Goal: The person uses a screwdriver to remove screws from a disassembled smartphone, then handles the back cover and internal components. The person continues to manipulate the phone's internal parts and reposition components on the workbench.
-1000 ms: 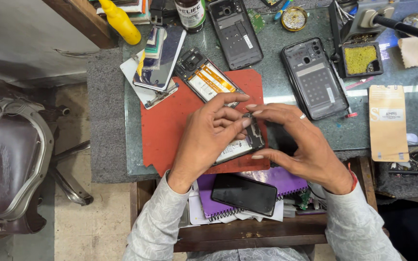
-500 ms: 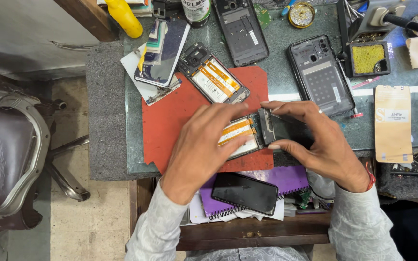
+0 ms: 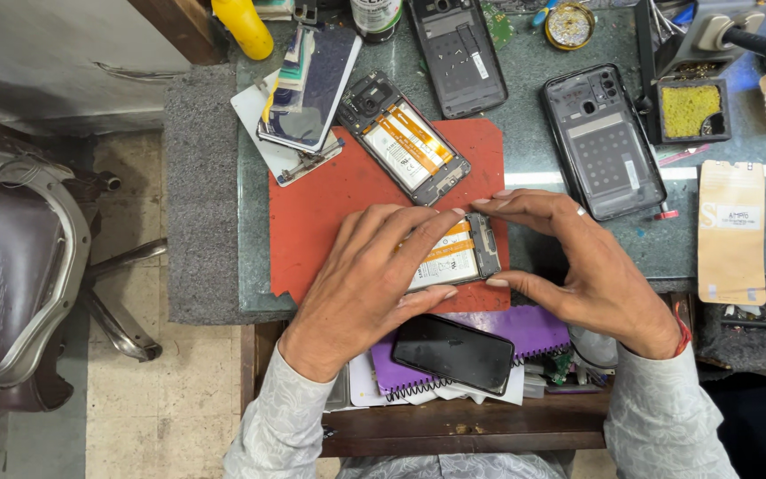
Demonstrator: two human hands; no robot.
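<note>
Now two hands are holding an opened phone with a white and orange battery on the flat red mat.
The left hand is lying open over it, while the right hand is pinching its end, maybe by the edges.

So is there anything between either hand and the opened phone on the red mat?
Nothing visible. The left hand lies flat on the opened phone, and the right hand pinches its right end with thumb and fingertips. The second opened phone and the black phone on the purple notebook lie apart from them.
</note>
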